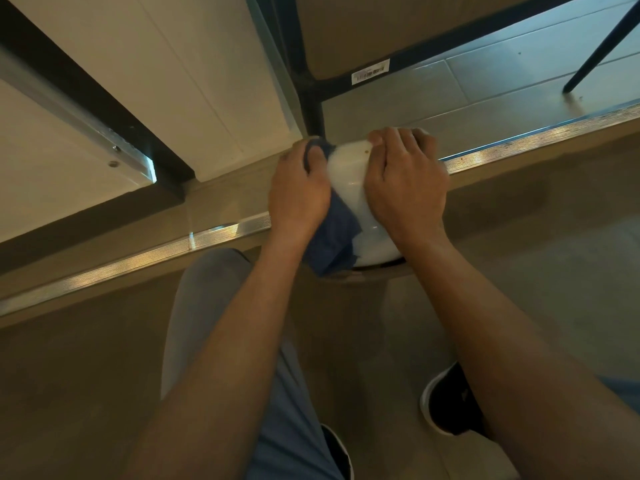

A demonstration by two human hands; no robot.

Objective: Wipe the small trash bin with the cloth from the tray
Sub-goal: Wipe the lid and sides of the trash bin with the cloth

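Note:
The small white trash bin point(349, 181) lies tilted between both hands at the middle of the view, its rim end toward me. My left hand point(299, 188) presses a blue cloth point(332, 237) against the bin's left side; the cloth hangs down below the hand. My right hand point(405, 181) grips the bin's right side, fingers curled over its far end. Most of the bin's sides are hidden by my hands.
A metal floor strip point(138, 261) runs diagonally under the bin. A black table leg point(311, 109) stands just behind the bin, with a chair leg point(602, 50) at the far right. White cabinet panels point(173, 81) are at the left. My shoes point(450, 403) rest on the floor below.

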